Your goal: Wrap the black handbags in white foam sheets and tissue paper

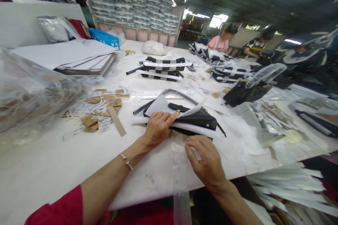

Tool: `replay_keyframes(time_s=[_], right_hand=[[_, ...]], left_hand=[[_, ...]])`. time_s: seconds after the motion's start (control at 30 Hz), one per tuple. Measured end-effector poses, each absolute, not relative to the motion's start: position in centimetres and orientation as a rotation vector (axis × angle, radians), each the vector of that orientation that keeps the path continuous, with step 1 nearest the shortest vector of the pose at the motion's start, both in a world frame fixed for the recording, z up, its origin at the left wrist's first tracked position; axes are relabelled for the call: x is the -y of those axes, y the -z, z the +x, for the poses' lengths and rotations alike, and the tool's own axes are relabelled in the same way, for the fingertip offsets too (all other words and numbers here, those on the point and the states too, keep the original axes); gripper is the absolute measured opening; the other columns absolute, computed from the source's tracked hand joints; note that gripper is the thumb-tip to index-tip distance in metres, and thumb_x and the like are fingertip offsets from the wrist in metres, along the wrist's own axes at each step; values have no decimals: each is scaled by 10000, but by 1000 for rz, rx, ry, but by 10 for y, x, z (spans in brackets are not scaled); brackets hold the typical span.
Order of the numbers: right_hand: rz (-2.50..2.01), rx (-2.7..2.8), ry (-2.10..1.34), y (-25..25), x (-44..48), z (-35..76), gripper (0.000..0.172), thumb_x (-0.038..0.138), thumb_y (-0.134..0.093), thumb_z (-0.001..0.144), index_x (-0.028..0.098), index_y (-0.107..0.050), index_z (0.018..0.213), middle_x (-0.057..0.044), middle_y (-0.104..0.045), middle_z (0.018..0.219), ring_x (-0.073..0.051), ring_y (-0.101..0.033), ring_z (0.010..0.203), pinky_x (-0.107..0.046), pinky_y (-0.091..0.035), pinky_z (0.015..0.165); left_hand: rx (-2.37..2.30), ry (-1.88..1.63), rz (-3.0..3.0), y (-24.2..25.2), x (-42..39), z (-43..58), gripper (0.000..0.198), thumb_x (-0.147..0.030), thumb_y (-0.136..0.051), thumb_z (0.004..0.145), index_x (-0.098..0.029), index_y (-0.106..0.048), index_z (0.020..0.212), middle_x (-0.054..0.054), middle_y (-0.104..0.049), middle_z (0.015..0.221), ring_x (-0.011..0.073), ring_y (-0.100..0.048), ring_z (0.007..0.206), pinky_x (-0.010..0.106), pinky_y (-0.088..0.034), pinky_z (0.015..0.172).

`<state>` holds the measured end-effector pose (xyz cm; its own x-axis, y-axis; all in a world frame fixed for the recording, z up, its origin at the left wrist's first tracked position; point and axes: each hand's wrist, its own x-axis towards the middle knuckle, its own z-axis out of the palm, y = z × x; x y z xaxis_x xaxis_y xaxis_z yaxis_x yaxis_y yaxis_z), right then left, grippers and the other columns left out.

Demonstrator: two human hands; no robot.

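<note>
A black handbag [196,119] lies flat on the white table, with white wrapping sheets around its body and over its flap. Its handle, in a dark wrap, arches behind it. My left hand [160,126] is closed on the bag's near left side, its fingers over the flap and pressing it down. By the bag's near edge, my right hand [207,160] is curled, thumb and forefinger tips nearly together. Whatever is between them is too small to make out. A clear plastic strip [181,168] runs from under the bag over the table's front edge, close to my right fingertips.
Tan tags [92,121] lie scattered at left, beside a grey strip [117,122] and clear plastic sheeting [34,95]. Wrapped bags [162,68] are stacked behind. A black bag [244,93] stands at right near a tape dispenser [261,130]. Two people work at the far right.
</note>
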<state>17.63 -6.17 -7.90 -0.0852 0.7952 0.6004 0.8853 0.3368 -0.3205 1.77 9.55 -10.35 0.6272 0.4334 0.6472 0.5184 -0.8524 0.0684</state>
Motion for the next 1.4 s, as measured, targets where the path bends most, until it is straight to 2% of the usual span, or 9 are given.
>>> replay_keyframes(time_s=[0.27, 0.4, 0.7, 0.93, 1.1, 1.17, 1.27, 1.33, 1.4], right_hand=[[-1579, 2022, 97, 129, 52, 182, 152, 146, -488, 926, 183, -610, 844, -66, -620, 835, -214, -536, 829, -363, -421, 767], [-1411, 2074, 117, 126, 58, 181, 190, 147, -481, 934, 190, -596, 788, -39, -594, 730, -184, -527, 729, -334, -412, 696], [-1206, 2149, 198, 119, 80, 173, 148, 97, -489, 940, 162, -615, 899, -17, -607, 680, -142, -570, 604, -304, -412, 569], [-1160, 2009, 97, 60, 90, 165, 182, 87, -548, 891, 201, -607, 1020, -24, -691, 738, -154, -645, 636, -285, -494, 612], [-1262, 1916, 198, -5, 81, 153, 239, 138, -579, 879, 285, -584, 1067, -16, -733, 781, -192, -698, 700, -310, -540, 654], [-1183, 2036, 115, -8, 78, 140, 251, 147, -587, 874, 286, -577, 1083, -5, -724, 749, -178, -680, 646, -297, -536, 616], [-1020, 2268, 19, 21, 76, 119, 211, 112, -593, 836, 231, -596, 1009, 3, -684, 670, -157, -629, 566, -279, -516, 573], [-1066, 2379, 35, 52, 77, 113, 201, 97, -580, 791, 208, -617, 954, -39, -715, 768, -198, -666, 672, -322, -549, 649], [-1277, 2409, 35, 80, 81, 120, 286, 122, -604, 759, 209, -633, 1030, -95, -729, 1062, -269, -691, 907, -394, -573, 777]], left_hand=[[745, 1011, -2634, 89, -93, 12, 507, -214, -606, 888, -202, -504, 1384, 57, -706, 1015, 225, -609, 874, 379, -395, 761], [718, 998, -2607, 80, -75, 1, 456, -175, -585, 905, -197, -522, 1356, 51, -713, 1025, 209, -617, 859, 375, -398, 764], [682, 1039, -2628, 95, -30, -19, 327, -119, -403, 999, -179, -571, 1273, 55, -717, 1059, 178, -638, 898, 341, -401, 780], [602, 1021, -2686, 103, -26, -19, 307, -154, -455, 996, -217, -578, 1270, 43, -711, 1125, 188, -644, 943, 342, -411, 819], [820, 1195, -2704, 94, -41, -27, 444, -103, -542, 880, -215, -530, 1309, 39, -718, 1070, 203, -649, 919, 351, -428, 789], [945, 1316, -2634, 90, -48, -34, 482, -119, -568, 848, -224, -515, 1315, 43, -713, 1046, 213, -648, 903, 352, -436, 771], [1135, 1499, -2450, 84, -58, -45, 454, -172, -598, 849, -217, -506, 1291, 54, -693, 1004, 228, -644, 893, 351, -457, 768], [1243, 1579, -2338, 80, -62, -52, 446, -218, -620, 851, -211, -501, 1281, 57, -681, 998, 239, -642, 909, 357, -472, 790], [1313, 1618, -2273, 78, -64, -57, 455, -241, -632, 847, -213, -497, 1281, 55, -676, 1005, 245, -642, 927, 358, -481, 804]])
